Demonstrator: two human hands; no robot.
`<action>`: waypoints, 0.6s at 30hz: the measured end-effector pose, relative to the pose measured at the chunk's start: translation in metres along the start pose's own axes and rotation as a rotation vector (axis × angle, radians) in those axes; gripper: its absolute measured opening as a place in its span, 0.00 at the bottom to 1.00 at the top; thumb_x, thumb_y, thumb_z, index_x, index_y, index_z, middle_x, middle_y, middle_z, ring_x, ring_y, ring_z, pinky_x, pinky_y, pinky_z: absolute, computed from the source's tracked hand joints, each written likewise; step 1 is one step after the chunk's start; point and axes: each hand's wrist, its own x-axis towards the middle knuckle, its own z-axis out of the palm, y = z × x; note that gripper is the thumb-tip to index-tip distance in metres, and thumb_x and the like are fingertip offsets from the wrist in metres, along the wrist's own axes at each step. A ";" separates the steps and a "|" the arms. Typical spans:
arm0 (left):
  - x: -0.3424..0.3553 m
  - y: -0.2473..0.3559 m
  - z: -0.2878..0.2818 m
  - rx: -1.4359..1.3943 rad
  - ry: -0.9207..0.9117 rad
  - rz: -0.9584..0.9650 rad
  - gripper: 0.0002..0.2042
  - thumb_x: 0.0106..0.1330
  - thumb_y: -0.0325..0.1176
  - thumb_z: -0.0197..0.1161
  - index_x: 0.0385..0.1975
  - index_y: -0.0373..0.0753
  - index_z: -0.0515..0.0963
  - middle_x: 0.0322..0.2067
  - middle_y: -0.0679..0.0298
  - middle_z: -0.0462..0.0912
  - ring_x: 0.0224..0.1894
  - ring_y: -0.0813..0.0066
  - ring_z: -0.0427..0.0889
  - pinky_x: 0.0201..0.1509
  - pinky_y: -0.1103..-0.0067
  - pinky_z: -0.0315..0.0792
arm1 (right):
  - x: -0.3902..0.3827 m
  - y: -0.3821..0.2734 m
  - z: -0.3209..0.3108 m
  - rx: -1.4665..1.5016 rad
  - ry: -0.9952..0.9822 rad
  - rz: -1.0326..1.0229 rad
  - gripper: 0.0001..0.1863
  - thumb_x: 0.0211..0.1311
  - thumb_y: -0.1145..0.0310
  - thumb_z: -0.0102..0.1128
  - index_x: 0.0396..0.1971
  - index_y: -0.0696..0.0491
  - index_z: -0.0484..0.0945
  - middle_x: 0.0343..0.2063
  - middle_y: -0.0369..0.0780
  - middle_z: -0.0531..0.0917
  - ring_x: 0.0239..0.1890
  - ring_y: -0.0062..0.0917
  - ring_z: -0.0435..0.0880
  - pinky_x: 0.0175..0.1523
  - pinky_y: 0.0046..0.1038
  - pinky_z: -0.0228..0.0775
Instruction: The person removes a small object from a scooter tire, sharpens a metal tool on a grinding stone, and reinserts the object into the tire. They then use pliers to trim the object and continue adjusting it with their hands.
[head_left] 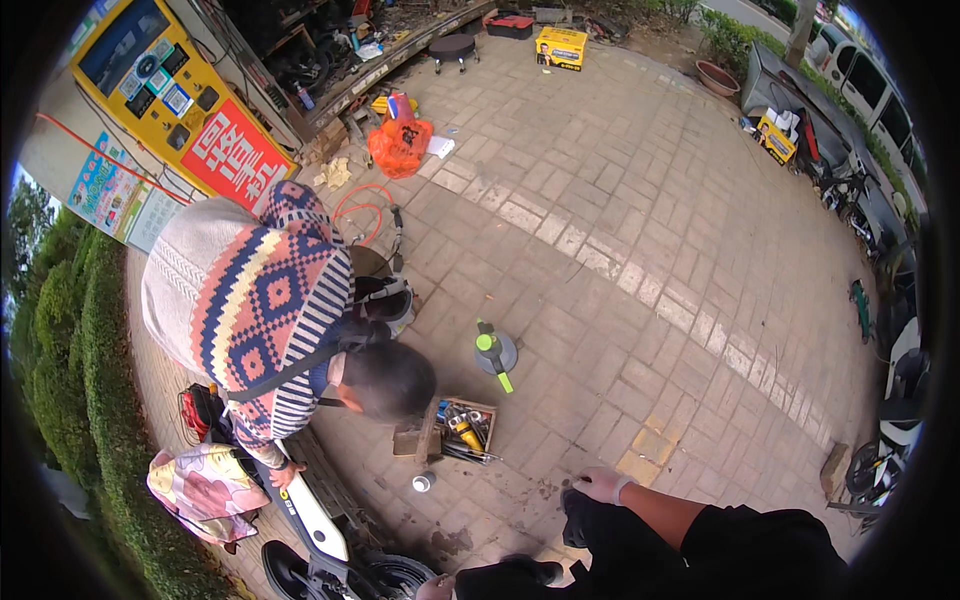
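Note:
My gloved right hand (600,485) rests on my dark-clad knee, fingers loosely bent, holding nothing visible. My gloved left hand (434,587) shows only partly at the lower edge beside a black tyre (398,572); its fingers are hidden. Ahead of my hands are a small white can (423,482), a box of tools (465,428) with a yellow item, and a green-handled tool on a grey round base (492,355). At left, a person (230,280) in a patterned sweater bends over a white-and-black scooter (305,515), one hand on it.
A yellow machine (140,75) stands upper left with orange hose nearby. An orange bag (398,155), black stool (451,48) and yellow box (560,48) lie farther back. Parked scooters (900,390), another yellow box (775,138) and a white van line the right; a hedge (60,330) runs left.

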 end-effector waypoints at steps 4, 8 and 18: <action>-0.006 0.156 -0.061 -0.060 -0.026 0.068 0.25 0.64 0.53 0.61 0.47 0.36 0.84 0.41 0.54 0.88 0.46 0.61 0.85 0.55 0.73 0.75 | -0.082 0.010 -0.162 -0.108 0.091 0.240 0.24 0.64 0.52 0.56 0.45 0.58 0.83 0.38 0.50 0.87 0.42 0.40 0.87 0.48 0.36 0.77; 0.032 0.283 -0.106 -0.176 0.038 0.116 0.25 0.65 0.53 0.61 0.47 0.35 0.84 0.40 0.55 0.88 0.45 0.63 0.85 0.53 0.73 0.75 | -0.080 0.002 -0.267 0.379 0.239 0.365 0.21 0.66 0.56 0.59 0.46 0.60 0.82 0.31 0.42 0.86 0.33 0.26 0.86 0.35 0.28 0.79; 0.142 0.551 -0.188 -0.158 -0.024 0.039 0.24 0.66 0.52 0.60 0.45 0.34 0.84 0.38 0.58 0.88 0.42 0.68 0.84 0.51 0.75 0.75 | 0.022 0.071 -0.447 0.721 0.237 0.461 0.11 0.63 0.65 0.64 0.37 0.59 0.79 0.25 0.42 0.83 0.23 0.36 0.82 0.29 0.37 0.77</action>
